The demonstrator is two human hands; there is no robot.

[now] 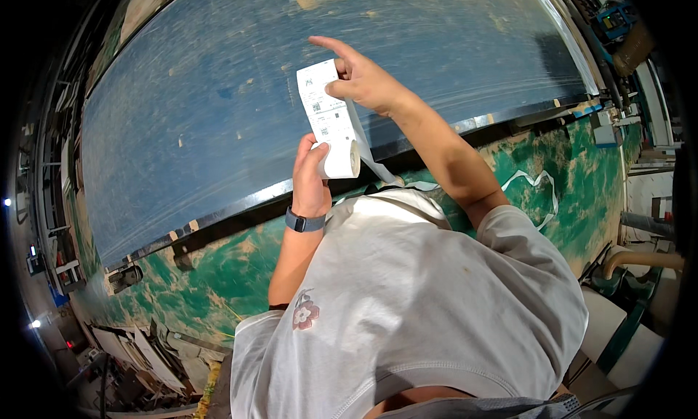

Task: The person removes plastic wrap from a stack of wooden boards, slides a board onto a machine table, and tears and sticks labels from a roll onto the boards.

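Note:
My left hand (311, 175), with a dark watch (304, 221) on its wrist, is closed around a roll of white printed labels (339, 161). From the roll a strip of labels (325, 108) runs up and away from me. My right hand (363, 81) pinches the strip's right edge near its far end between thumb and curled fingers, its index finger stretched out to the left. A pale ribbon of backing paper (368, 154) trails from behind the strip toward my waist. Both hands are above the near part of a large blue-grey tabletop (196, 128).
The dusty tabletop bears small chips and scraps. A loose white ribbon (554, 194) lies on the green, dust-covered floor (582, 172) to the right. Stacked boards (156, 361) stand at the lower left. A beige hose (640, 259) and machine parts are at the right.

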